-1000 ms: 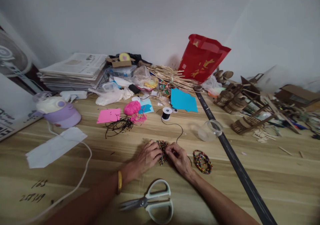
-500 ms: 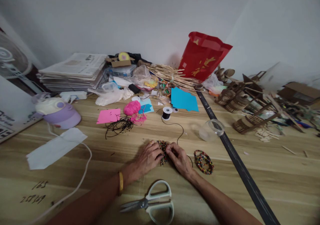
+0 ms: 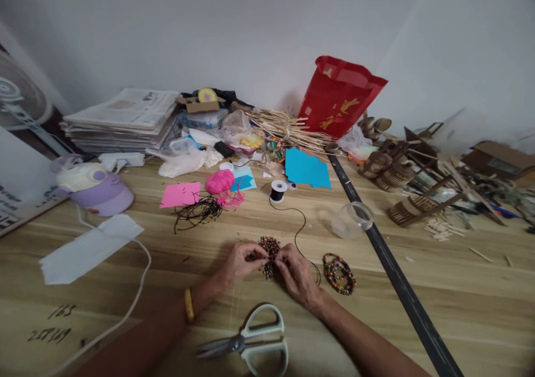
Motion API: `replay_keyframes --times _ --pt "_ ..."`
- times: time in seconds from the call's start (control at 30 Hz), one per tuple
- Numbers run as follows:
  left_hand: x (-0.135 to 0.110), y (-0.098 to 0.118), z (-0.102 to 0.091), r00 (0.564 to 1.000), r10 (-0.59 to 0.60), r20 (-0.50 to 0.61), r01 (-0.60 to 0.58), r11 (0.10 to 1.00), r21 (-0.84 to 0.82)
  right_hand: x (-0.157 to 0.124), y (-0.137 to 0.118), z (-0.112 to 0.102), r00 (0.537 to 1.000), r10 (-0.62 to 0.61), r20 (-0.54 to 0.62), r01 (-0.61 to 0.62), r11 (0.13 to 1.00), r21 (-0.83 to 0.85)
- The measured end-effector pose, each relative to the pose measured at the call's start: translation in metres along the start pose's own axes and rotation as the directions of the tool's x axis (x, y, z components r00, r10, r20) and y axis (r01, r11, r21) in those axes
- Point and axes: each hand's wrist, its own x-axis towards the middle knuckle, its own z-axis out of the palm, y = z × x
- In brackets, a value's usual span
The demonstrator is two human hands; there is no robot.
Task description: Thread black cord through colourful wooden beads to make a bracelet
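My left hand (image 3: pixel 240 261) and my right hand (image 3: pixel 295 274) meet at a small pile of coloured beads (image 3: pixel 270 249) on the wooden table (image 3: pixel 460 299). Both hands pinch with fingertips together over the beads. A thin black cord (image 3: pixel 300 227) runs from my right hand up to a black spool (image 3: pixel 277 190). A finished beaded bracelet (image 3: pixel 339 273) lies just right of my right hand. White-handled scissors (image 3: pixel 251 343) lie below my hands near the table's front edge.
A clear plastic jar (image 3: pixel 351 219) lies on its side right of the cord. A black strip (image 3: pixel 393 276) crosses the table diagonally. Pink yarn (image 3: pixel 220 182), tangled black cord (image 3: pixel 196 212), coloured paper, newspapers (image 3: pixel 125 117), a red bag (image 3: pixel 340 98) and wooden models (image 3: pixel 413 176) crowd the back.
My left hand has lifted and curled from lying flat over the beads into a fingertip pinch. My right hand has shifted slightly. The bead pile shows more clearly between them.
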Motion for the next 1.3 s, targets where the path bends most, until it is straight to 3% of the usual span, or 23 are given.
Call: replay_keyframes --times 0.17,0.6,1.3 --pt "-0.0019 0.0007 0.0 0.999 -0.04 0.032 0.043 0.995 -0.087 -0.0017 0.0007 0.0 0.998 -0.052 0.041 0.054 0.998 -0.043" --pt "-0.0031 -0.0008 0.0025 0.993 -0.094 0.066 0.105 0.979 -0.174 -0.0021 0.0007 0.0003 0.998 -0.029 0.064 0.032 0.999 -0.037" --pt "-0.0037 -0.0038 0.0024 0.992 -0.092 0.083 0.106 0.979 -0.172 -0.0025 0.0017 0.0026 0.996 -0.04 0.079 0.045 0.997 -0.058"
